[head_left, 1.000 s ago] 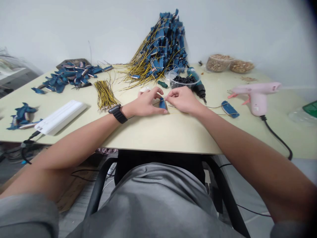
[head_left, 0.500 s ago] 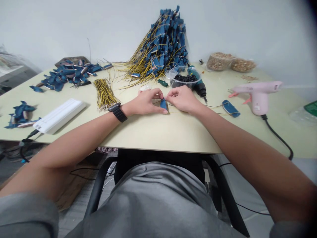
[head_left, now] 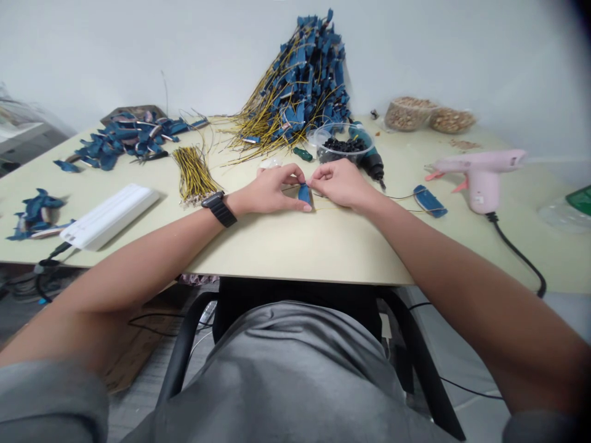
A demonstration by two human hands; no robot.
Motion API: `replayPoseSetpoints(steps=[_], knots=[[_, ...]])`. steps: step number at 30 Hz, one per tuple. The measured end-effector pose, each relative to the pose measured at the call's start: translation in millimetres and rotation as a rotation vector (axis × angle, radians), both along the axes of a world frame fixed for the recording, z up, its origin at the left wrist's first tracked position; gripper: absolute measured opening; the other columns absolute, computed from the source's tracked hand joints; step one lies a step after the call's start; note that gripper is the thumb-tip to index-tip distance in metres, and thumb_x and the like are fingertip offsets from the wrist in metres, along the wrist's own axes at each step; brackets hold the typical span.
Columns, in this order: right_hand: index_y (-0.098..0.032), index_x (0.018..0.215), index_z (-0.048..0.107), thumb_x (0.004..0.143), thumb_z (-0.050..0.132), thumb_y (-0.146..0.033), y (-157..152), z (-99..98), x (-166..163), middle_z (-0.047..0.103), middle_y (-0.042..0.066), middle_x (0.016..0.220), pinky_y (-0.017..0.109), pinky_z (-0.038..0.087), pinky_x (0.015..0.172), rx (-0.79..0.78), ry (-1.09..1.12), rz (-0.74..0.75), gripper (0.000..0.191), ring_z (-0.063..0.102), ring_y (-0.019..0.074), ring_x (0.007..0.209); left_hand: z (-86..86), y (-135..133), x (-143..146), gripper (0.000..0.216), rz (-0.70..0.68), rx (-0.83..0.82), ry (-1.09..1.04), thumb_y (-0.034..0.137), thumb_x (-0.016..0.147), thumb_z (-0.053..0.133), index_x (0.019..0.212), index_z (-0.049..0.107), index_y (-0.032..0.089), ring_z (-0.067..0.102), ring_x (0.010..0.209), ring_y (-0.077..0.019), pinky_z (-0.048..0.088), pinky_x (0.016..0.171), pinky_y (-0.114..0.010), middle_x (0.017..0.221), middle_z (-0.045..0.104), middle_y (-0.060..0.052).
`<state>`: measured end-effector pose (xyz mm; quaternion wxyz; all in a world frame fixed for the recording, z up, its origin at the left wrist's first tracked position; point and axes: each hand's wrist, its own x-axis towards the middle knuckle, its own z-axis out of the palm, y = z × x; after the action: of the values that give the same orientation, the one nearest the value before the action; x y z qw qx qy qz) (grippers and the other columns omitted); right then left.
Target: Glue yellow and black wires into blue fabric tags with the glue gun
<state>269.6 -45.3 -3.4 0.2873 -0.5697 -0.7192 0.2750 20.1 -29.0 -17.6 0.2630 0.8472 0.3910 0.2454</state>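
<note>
Since a second ago, the left hand (head_left: pixel 276 191) has brought its fingertips in to the top of the small blue piece (head_left: pixel 304 194) over the table (head_left: pixel 300 249); half-curled, thumb low, its grip is unclear. The right hand (head_left: pixel 340 183) nearly pinches, fingers hiding any hold.

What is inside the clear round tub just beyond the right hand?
The tub holds small black pieces; its floor beneath them and, behind the right hand, part of its front cannot be seen.
</note>
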Motion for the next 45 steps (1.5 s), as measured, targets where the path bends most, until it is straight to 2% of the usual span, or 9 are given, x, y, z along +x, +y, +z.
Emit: replayPoseSetpoints(steps=[4,9,12,19,27,35,45], knots=[[-0.022,0.094,0.088,0.109,0.082,-0.017,-1,1.5,0,0.084,0.008,0.09,0.041,0.059,0.082,-0.009,-0.002,0.004,0.017,0.07,0.0237,0.081,0.4,0,0,0.087,-0.008,0.015,0.007,0.092,0.078,0.11,0.129,0.082,0.026,0.085,0.145,-0.0473,0.06,0.131,-0.065,0.14,0.094,-0.016],[-0.022,0.094,0.088,0.109,0.084,-0.013,-1,2.2,-2,0.087,0.009,0.097,0.043,0.061,0.091,0.019,-0.015,0.017,0.018,0.076,0.0264,0.09,-0.1,2,-2,0.086,-0.02,0.037,0.013,0.09,0.08,0.11,0.129,0.082,0.025,0.087,0.14,-0.0431,0.061,0.127,-0.057,0.138,0.094,-0.014],[-0.023,0.096,0.089,0.111,0.085,-0.014,-2,3.9,-1,0.087,0.009,0.099,0.042,0.062,0.092,0.014,-0.03,0.016,0.019,0.077,0.0269,0.092,-1.3,5,-3,0.087,-0.028,0.052,0.012,0.092,0.079,0.111,0.129,0.082,0.025,0.088,0.138,-0.0416,0.062,0.125,-0.055,0.135,0.094,-0.014],[-0.021,0.102,0.093,0.11,0.086,-0.018,-3,7.8,5,0.087,0.01,0.098,0.045,0.064,0.093,0.016,-0.062,0.041,0.011,0.077,0.0267,0.089,-2.8,6,-4,0.086,-0.043,0.063,0.011,0.092,0.08,0.11,0.128,0.082,0.026,0.086,0.139,-0.0432,0.063,0.124,-0.056,0.137,0.094,-0.015],[-0.021,0.105,0.097,0.112,0.086,-0.019,-3,11.4,6,0.089,0.01,0.102,0.046,0.062,0.1,0.12,-0.186,0.093,0.013,0.079,0.029,0.097,-1.7,7,-4,0.086,-0.052,0.083,0.034,0.095,0.081,0.108,0.127,0.084,0.025,0.084,0.126,-0.0369,0.06,0.116,-0.05,0.131,0.093,-0.013],[-0.02,0.11,0.101,0.112,0.086,-0.017,3,5.5,12,0.088,0.009,0.099,0.043,0.053,0.091,0.214,-0.241,0.146,0.015,0.072,0.0253,0.088,-3.5,9,-5,0.095,-0.063,0.098,0.052,0.105,0.081,0.1,0.129,0.082,0.025,0.083,0.125,-0.0396,0.06,0.116,-0.056,0.133,0.092,-0.015],[-0.02,0.113,0.101,0.113,0.085,-0.013,4,0.0,12,0.089,0.01,0.103,0.043,0.053,0.094,0.28,-0.256,0.165,0.017,0.074,0.0265,0.092,-2.8,9,-6,0.093,-0.091,0.089,0.029,0.102,0.082,0.103,0.131,0.082,0.026,0.088,0.137,-0.0429,0.065,0.125,-0.059,0.138,0.094,-0.015]])
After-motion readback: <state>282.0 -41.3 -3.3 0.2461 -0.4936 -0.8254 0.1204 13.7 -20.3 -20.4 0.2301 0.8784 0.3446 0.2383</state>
